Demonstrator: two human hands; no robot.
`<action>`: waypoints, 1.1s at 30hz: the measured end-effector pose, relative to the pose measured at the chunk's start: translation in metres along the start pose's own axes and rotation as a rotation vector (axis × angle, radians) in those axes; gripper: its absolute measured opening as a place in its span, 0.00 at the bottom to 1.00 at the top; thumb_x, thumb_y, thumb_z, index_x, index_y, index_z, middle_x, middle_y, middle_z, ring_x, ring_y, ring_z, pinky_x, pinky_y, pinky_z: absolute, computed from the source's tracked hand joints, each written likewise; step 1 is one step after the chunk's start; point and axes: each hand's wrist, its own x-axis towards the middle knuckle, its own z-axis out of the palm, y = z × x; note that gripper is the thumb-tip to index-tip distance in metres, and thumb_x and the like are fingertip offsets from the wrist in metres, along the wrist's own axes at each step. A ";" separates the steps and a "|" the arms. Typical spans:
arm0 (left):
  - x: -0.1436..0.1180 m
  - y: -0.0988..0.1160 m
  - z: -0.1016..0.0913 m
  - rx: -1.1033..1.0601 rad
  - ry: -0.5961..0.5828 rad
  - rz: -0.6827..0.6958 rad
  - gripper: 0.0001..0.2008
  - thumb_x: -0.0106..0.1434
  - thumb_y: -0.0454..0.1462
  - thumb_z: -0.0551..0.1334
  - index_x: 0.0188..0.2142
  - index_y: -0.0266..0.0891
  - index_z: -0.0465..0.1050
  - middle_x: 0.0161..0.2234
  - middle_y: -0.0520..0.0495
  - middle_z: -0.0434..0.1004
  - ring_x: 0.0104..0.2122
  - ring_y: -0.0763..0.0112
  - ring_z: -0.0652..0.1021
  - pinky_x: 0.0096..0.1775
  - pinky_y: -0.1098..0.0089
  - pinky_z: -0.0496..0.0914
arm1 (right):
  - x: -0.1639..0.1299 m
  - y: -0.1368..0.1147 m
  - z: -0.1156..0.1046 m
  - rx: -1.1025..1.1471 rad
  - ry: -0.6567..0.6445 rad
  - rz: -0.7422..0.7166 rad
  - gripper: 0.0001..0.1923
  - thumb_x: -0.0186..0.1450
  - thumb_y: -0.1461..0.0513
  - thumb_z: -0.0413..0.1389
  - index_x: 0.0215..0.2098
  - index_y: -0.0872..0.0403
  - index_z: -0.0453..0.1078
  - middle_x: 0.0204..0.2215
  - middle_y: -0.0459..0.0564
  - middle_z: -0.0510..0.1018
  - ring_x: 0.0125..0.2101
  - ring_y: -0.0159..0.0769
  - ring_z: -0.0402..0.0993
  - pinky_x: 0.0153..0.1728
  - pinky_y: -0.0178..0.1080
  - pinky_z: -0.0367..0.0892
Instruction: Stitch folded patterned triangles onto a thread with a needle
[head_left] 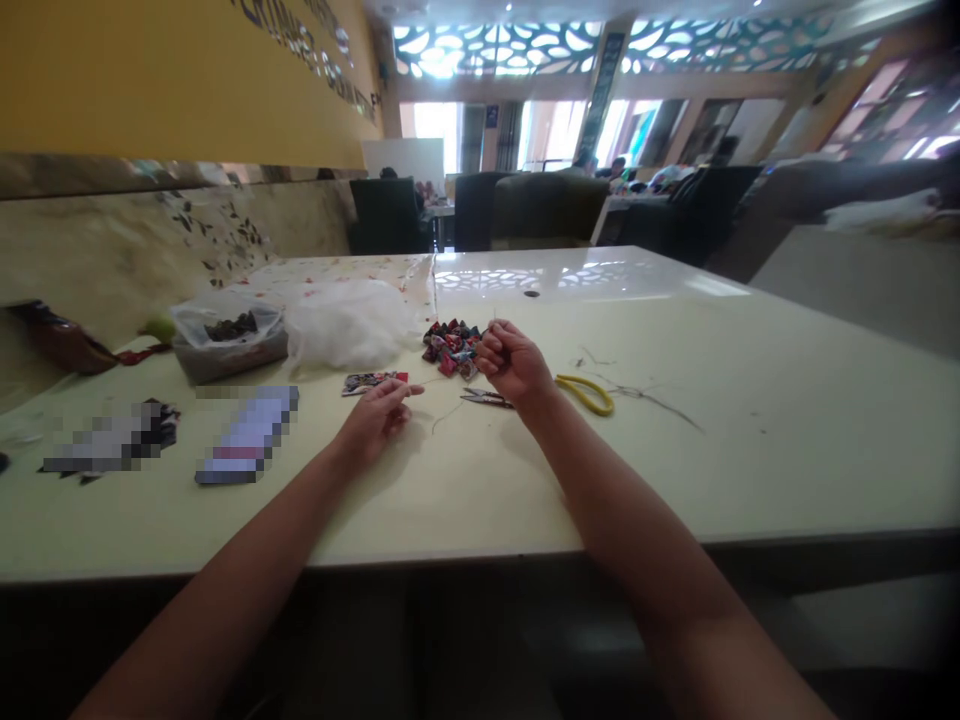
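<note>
My left hand (pixel 381 412) is closed in a pinch on a fine thread (pixel 433 381) that runs toward the right. Just behind it lies a flat patterned fabric piece (pixel 361 383). Raised a little above the table, my right hand (pixel 516 360) has its fingers curled in, with a thin needle (pixel 494 313) poking up from the fingertips; it is faint. Beyond that hand sits a pile of small folded patterned fabric pieces (pixel 448 348), partly covered by it. Yellow-handled scissors (pixel 589 395) lie under the right wrist, blades (pixel 480 396) pointing left.
Loose threads (pixel 645 393) lie right of the scissors. On the left are a phone (pixel 251 435), dark fabric scraps (pixel 112 440), a plastic bag with dark contents (pixel 229 350), a white fluffy heap (pixel 349 325) and a brown bottle (pixel 64 340). Chairs (pixel 551 210) and people stand farther back.
</note>
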 end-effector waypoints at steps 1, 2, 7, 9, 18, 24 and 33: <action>-0.001 -0.001 0.005 -0.006 -0.020 0.003 0.16 0.57 0.40 0.74 0.32 0.37 0.68 0.45 0.42 0.84 0.19 0.84 0.70 0.16 0.80 0.54 | -0.004 0.000 0.007 -0.013 -0.031 -0.006 0.18 0.66 0.60 0.62 0.32 0.48 0.54 0.22 0.37 0.52 0.21 0.28 0.47 0.22 0.33 0.49; -0.002 -0.003 0.010 -0.012 -0.050 -0.002 0.16 0.59 0.41 0.73 0.32 0.38 0.67 0.49 0.39 0.84 0.19 0.83 0.71 0.17 0.79 0.54 | -0.007 0.002 0.014 -0.024 -0.056 -0.009 0.18 0.67 0.59 0.63 0.32 0.48 0.54 0.22 0.37 0.52 0.21 0.28 0.48 0.22 0.33 0.50; -0.009 -0.011 0.022 -0.019 -0.200 -0.051 0.16 0.64 0.42 0.70 0.33 0.39 0.64 0.43 0.40 0.85 0.20 0.80 0.72 0.18 0.78 0.55 | -0.020 0.013 0.037 0.002 -0.105 0.024 0.15 0.69 0.58 0.61 0.34 0.48 0.57 0.23 0.38 0.55 0.22 0.28 0.50 0.24 0.34 0.55; -0.010 -0.012 0.021 -0.026 -0.222 -0.068 0.16 0.64 0.43 0.70 0.32 0.40 0.63 0.28 0.51 0.76 0.17 0.82 0.65 0.17 0.79 0.53 | -0.020 0.014 0.037 0.032 -0.103 0.026 0.14 0.70 0.60 0.60 0.34 0.48 0.58 0.23 0.38 0.57 0.22 0.28 0.51 0.25 0.34 0.56; -0.013 -0.007 0.015 0.005 -0.121 -0.046 0.20 0.60 0.43 0.72 0.31 0.42 0.60 0.20 0.64 0.51 0.15 0.83 0.51 0.15 0.80 0.45 | -0.006 0.005 0.012 0.125 0.046 -0.030 0.10 0.73 0.67 0.54 0.34 0.49 0.62 0.19 0.38 0.64 0.20 0.28 0.59 0.23 0.32 0.60; -0.009 -0.010 0.019 -0.039 0.022 0.030 0.13 0.65 0.39 0.68 0.33 0.39 0.64 0.26 0.57 0.68 0.15 0.85 0.60 0.16 0.81 0.51 | -0.004 0.004 0.010 0.145 0.071 -0.020 0.13 0.74 0.68 0.52 0.31 0.50 0.62 0.19 0.39 0.65 0.20 0.28 0.61 0.24 0.31 0.62; -0.012 -0.011 0.029 -0.145 -0.211 -0.062 0.13 0.70 0.39 0.62 0.32 0.40 0.59 0.45 0.38 0.84 0.20 0.78 0.74 0.18 0.78 0.56 | -0.025 0.007 0.050 0.218 -0.078 -0.001 0.14 0.75 0.68 0.53 0.31 0.51 0.62 0.22 0.39 0.63 0.22 0.26 0.60 0.26 0.30 0.64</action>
